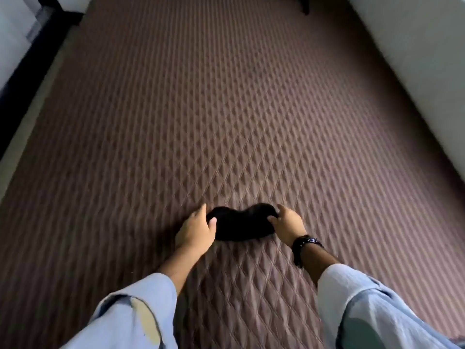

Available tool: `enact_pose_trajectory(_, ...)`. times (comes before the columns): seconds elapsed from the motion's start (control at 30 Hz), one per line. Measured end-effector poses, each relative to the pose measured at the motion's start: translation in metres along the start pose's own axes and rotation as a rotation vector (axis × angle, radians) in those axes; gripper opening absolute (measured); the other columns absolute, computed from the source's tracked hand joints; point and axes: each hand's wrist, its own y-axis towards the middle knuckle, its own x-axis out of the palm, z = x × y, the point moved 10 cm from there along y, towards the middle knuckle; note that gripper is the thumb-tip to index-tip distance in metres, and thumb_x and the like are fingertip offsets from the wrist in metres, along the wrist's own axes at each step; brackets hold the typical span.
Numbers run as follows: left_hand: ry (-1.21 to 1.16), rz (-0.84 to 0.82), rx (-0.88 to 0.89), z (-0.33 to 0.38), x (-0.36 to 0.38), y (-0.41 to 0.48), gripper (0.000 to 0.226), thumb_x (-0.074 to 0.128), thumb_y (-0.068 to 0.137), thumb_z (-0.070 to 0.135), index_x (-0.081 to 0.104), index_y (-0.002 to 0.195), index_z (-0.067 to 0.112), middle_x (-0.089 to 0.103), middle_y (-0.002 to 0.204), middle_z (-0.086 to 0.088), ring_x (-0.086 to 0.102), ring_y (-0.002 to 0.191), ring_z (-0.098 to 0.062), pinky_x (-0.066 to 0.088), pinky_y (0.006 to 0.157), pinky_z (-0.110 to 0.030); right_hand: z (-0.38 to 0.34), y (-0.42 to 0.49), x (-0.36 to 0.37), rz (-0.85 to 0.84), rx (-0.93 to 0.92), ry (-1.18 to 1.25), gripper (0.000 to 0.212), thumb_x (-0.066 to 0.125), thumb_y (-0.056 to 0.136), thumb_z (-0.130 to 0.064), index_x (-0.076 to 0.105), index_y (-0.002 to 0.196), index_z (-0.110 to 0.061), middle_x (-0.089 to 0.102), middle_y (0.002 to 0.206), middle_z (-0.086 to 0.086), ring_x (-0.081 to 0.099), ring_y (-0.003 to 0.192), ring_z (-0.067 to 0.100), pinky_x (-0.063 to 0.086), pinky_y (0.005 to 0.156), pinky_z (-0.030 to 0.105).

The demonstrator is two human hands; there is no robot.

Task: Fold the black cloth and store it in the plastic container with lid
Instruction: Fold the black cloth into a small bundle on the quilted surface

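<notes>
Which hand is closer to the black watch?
The right hand. The watch sits on that wrist. The left hand is across the black cloth, holding its other end.

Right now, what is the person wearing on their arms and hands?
Both arms wear loose, pale blue sleeves pushed up from the wrists. The left sleeve has a yellowish patch. The right sleeve is plain. A dark bracelet or watch circles the right wrist. Both hands are bare, with no gloves.

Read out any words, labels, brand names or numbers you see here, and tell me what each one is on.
None: no readable text anywhere in this view.
Black cloth: no label visible.
Wristband on the right hand: too dark and blurred to show any marking.
Quilted mattress: stitch pattern only.
</notes>
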Motion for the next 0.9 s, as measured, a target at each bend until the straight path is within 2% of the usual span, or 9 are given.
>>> enact_pose_trajectory(0.1,-0.215,-0.079,-0.154,-0.021,0.02,0.021,0.054,0.067,0.094,0.042,0.059,0.14,0.014,0.072,0.132,-0.007,0.066,0.124,-0.029,0.052,0.099,-0.038,0.007,0.013,0.011,-0.026,0.047,-0.007,0.048,0.066,0.095,-0.025,0.055,0.136,-0.004,0.064,0.13,0.019,0.061,0.119,0.037,0.049,0.095,0.037)
enact_pose_trajectory(0.23,-0.222,-0.186,-0.185,-0.026,0.031,0.031,0.051,0.081,0.086,0.031,0.068,0.131,0.01,0.075,0.127,-0.011,0.07,0.118,-0.029,0.053,0.097,-0.034,0.017,0.015,0.015,-0.073,0.095,-0.056,0.033,0.069,0.092,-0.024,0.065,0.115,-0.001,0.071,0.112,0.018,0.067,0.106,0.036,0.047,0.076,0.032)
enact_pose_trajectory(0.33,-0.212,-0.106,-0.035,-0.011,0.012,0.039,0.04,0.08,0.087,0.024,0.074,0.123,0.007,0.077,0.119,-0.013,0.071,0.112,-0.03,0.05,0.091,-0.029,0.005,0.017,0.003,-0.075,0.004,-0.054,0.021,0.067,0.093,-0.019,0.071,0.101,0.001,0.069,0.093,0.015,0.067,0.092,0.034,0.048,0.072,0.034)
enact_pose_trajectory(0.47,-0.157,0.222,0.346,0.027,-0.037,0.02,0.022,0.077,0.083,0.003,0.076,0.104,0.011,0.071,0.106,-0.007,0.068,0.098,-0.027,0.046,0.085,-0.025,-0.029,-0.003,-0.048,0.3,-0.313,0.077,0.015,0.066,0.09,-0.002,0.066,0.104,0.0,0.062,0.101,0.014,0.058,0.092,0.031,0.049,0.081,0.04)
enact_pose_trajectory(0.53,-0.046,0.306,0.479,0.036,-0.042,0.003,0.033,0.069,0.074,-0.008,0.076,0.094,0.018,0.071,0.101,-0.001,0.066,0.095,-0.027,0.053,0.083,-0.035,-0.031,-0.02,-0.048,0.371,-0.393,0.084,0.019,0.064,0.087,0.005,0.065,0.104,-0.003,0.057,0.104,0.014,0.058,0.091,0.032,0.052,0.082,0.042)
enact_pose_trajectory(0.63,0.105,0.32,0.567,0.031,-0.024,-0.023,0.03,0.055,0.077,0.004,0.076,0.086,0.023,0.072,0.1,0.002,0.067,0.093,-0.028,0.055,0.077,-0.041,-0.017,-0.04,-0.011,0.33,-0.414,-0.162,0.039,0.065,0.084,0.004,0.062,0.12,-0.01,0.055,0.118,0.013,0.058,0.106,0.034,0.056,0.085,0.041)
enact_pose_trajectory(0.77,0.067,0.316,0.34,-0.013,0.002,-0.033,0.04,0.055,0.076,-0.004,0.074,0.102,0.02,0.07,0.118,-0.002,0.066,0.104,-0.031,0.055,0.085,-0.044,-0.001,-0.065,0.04,0.262,-0.429,-0.356,0.068,0.062,0.084,0.002,0.046,0.149,-0.013,0.047,0.152,0.016,0.043,0.141,0.038,0.041,0.114,0.054)
enact_pose_trajectory(0.83,-0.068,0.311,0.129,-0.039,0.009,-0.035,0.047,0.054,0.079,-0.013,0.071,0.114,0.014,0.07,0.12,-0.007,0.066,0.109,-0.035,0.055,0.091,-0.047,-0.016,-0.084,0.064,0.277,-0.563,-0.462,0.07,0.061,0.082,-0.002,0.047,0.15,-0.011,0.046,0.156,0.014,0.041,0.146,0.037,0.033,0.118,0.058)
enact_pose_trajectory(0.9,-0.126,0.311,-0.016,-0.046,0.014,-0.04,0.035,0.054,0.09,-0.001,0.071,0.117,0.014,0.075,0.116,-0.008,0.068,0.107,-0.036,0.054,0.087,-0.046,-0.031,-0.096,0.089,0.233,-0.672,-0.548,0.066,0.049,0.085,-0.011,0.046,0.151,-0.011,0.044,0.158,0.01,0.041,0.147,0.033,0.031,0.118,0.056)
